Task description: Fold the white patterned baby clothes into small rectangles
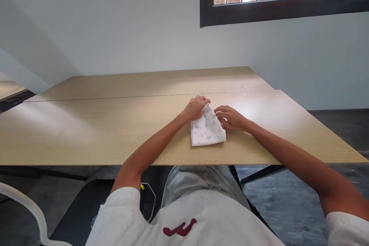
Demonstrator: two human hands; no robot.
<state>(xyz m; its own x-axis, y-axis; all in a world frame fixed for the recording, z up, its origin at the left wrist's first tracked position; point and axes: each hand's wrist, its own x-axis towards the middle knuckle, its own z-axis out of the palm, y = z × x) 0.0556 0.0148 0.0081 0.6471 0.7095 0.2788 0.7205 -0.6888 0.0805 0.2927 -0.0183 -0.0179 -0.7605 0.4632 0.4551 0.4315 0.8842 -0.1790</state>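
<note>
A white folded cloth [208, 130] with a small coloured print lies on the wooden table [109, 123], its top narrower than its bottom edge. My left hand [197, 107] is closed over the cloth's upper left edge, the fingers bent round its top. At the right side, my right hand [230, 118] has its curled fingers against the slanting edge and seems to pinch it. Its fingertips are partly hidden by the cloth.
The table's front edge runs just before my lap, and a seam crosses its top behind the cloth. Beyond stand a pale wall [129, 27] and a dark-framed window [259, 7]. A black chair seat [77, 211] is at lower left, beside a white curved tube [31, 207].
</note>
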